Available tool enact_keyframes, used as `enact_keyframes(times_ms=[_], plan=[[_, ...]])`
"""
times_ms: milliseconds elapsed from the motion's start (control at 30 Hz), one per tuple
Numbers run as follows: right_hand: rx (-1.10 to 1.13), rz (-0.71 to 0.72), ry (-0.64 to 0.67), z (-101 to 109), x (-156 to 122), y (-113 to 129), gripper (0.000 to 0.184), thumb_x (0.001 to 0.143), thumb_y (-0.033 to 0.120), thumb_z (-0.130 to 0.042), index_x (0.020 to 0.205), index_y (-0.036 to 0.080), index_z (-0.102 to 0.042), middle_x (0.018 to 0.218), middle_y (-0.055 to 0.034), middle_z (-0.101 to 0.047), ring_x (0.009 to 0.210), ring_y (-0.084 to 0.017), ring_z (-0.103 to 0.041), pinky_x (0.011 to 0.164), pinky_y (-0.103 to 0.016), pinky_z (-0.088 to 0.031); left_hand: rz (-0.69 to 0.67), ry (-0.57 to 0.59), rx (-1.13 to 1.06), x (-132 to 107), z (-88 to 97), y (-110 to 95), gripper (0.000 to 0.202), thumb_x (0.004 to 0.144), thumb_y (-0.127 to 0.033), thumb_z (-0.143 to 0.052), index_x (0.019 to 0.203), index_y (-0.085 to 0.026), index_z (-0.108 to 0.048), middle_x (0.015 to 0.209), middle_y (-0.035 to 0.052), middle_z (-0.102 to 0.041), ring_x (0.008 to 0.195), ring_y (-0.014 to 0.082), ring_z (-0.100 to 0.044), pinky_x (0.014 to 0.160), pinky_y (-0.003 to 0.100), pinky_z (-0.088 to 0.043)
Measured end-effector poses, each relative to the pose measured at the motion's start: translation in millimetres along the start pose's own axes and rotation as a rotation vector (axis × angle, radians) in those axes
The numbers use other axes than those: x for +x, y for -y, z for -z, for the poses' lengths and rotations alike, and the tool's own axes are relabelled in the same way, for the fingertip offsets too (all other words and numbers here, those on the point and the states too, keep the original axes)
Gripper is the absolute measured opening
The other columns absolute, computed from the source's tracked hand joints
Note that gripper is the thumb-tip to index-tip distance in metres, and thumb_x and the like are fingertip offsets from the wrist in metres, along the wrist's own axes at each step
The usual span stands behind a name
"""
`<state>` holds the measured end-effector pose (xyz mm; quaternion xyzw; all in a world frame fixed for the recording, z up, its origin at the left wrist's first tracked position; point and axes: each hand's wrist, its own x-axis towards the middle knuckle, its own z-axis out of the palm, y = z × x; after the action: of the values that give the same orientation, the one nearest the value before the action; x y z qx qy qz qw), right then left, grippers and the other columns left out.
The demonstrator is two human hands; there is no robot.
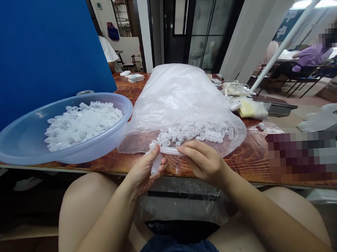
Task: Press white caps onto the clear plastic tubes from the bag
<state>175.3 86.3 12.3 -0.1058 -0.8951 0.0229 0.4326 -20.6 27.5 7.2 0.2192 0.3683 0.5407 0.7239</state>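
Note:
My left hand point(145, 171) is closed around a small translucent white plastic tube point(156, 165), thumb on top. A slim clear plastic tube point(170, 151) spans the gap between both hands, its left end against the left thumb. Pinched fingers of my right hand point(205, 159) hold its other end. Just beyond, small white plastic caps point(194, 132) lie heaped at the mouth of a large clear plastic bag point(180, 91). On the left, a translucent blue basin point(125, 105) holds a pile of similar white pieces point(83, 124).
The wooden table point(125, 166) ends just in front of my knees. A tall blue panel point(40, 46) stands behind the basin. Packets point(249, 107) lie at the right, a small box point(136, 78) at the back. A person in purple point(313, 60) sits in the far right background.

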Motion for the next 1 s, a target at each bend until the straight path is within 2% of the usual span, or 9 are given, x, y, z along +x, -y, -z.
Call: enact_keyframes(times_ms=[100, 233, 533, 667, 833, 900, 1000], plan=[[-0.022, 0.044, 0.042, 1.2, -1.7, 2.6, 0.044, 0.088, 0.006, -0.052, 0.131, 0.016, -0.05, 0.102, -0.014, -0.066, 0.095, -0.023, -0.063, 0.076, -0.038, -0.057, 0.069, 0.022, 0.036, -1.9, 3.1, -1.4, 0.035, 0.084, -0.047, -0.064, 0.079, -0.014, -0.054, 0.063, -0.0005, -0.05, 0.044, 0.0036, -0.043, 0.03, 0.009, -0.025], [-0.03, 0.072, 0.043, -0.2, -2.2, 7.6, 0.049, 0.088, 0.005, -0.051, 0.135, 0.016, -0.046, 0.102, -0.0139, -0.065, 0.093, -0.023, -0.063, 0.076, -0.037, -0.057, 0.116, 0.083, 0.044, -3.4, 6.4, -1.1, 0.032, 0.083, -0.042, -0.067, 0.077, -0.013, -0.055, 0.062, -0.0012, -0.049, 0.041, 0.0022, -0.038, 0.029, 0.009, -0.019], [-0.009, 0.063, 0.026, -4.9, -1.7, 9.9, 0.043, 0.09, 0.01, -0.051, 0.132, 0.014, -0.047, 0.095, -0.0134, -0.066, 0.089, -0.022, -0.064, 0.074, -0.035, -0.056, 0.07, 0.145, -0.023, 2.2, 2.7, 10.4, 0.027, 0.083, -0.033, -0.067, 0.072, -0.012, -0.055, 0.062, -0.0003, -0.048, 0.043, 0.0028, -0.039, 0.03, 0.009, -0.021], [0.002, 0.01, -0.056, -8.6, -2.0, 13.2, 0.039, 0.09, 0.011, -0.053, 0.129, 0.014, -0.049, 0.094, -0.0136, -0.066, 0.087, -0.023, -0.064, 0.073, -0.035, -0.056, -0.037, 0.142, -0.043, 2.0, -2.6, 13.4, 0.03, 0.082, -0.032, -0.068, 0.067, -0.013, -0.051, 0.058, -0.0008, -0.049, 0.041, 0.0028, -0.04, 0.035, 0.011, -0.029], [0.091, -0.204, -0.216, -18.3, -1.3, 20.0, 0.026, 0.089, 0.01, -0.055, 0.113, 0.018, -0.058, 0.092, -0.0099, -0.066, 0.085, -0.021, -0.063, 0.075, -0.035, -0.055, -0.171, 0.052, -0.047, 3.0, -10.3, 19.7, 0.029, 0.078, -0.032, -0.071, 0.07, -0.016, -0.048, 0.055, -0.0028, -0.05, 0.04, 0.004, -0.042, 0.037, 0.013, -0.03], [0.173, -0.354, -0.244, -22.4, -1.6, 22.8, 0.019, 0.09, 0.013, -0.055, 0.107, 0.018, -0.061, 0.089, -0.0084, -0.065, 0.081, -0.019, -0.063, 0.073, -0.034, -0.054, -0.218, -0.001, -0.034, 3.7, -11.5, 22.2, 0.03, 0.076, -0.033, -0.072, 0.071, -0.017, -0.048, 0.054, -0.0035, -0.049, 0.04, 0.0047, -0.041, 0.038, 0.014, -0.03], [0.398, -0.662, -0.27, -29.1, -2.6, 26.7, 0.016, 0.091, 0.023, -0.056, 0.104, 0.018, -0.063, 0.086, -0.0058, -0.064, 0.071, -0.015, -0.062, 0.066, -0.03, -0.053, -0.297, -0.112, 0.006, 4.2, -11.2, 26.0, 0.03, 0.073, -0.035, -0.075, 0.076, -0.017, -0.051, 0.054, -0.0045, -0.05, 0.041, 0.0059, -0.042, 0.038, 0.015, -0.032]])
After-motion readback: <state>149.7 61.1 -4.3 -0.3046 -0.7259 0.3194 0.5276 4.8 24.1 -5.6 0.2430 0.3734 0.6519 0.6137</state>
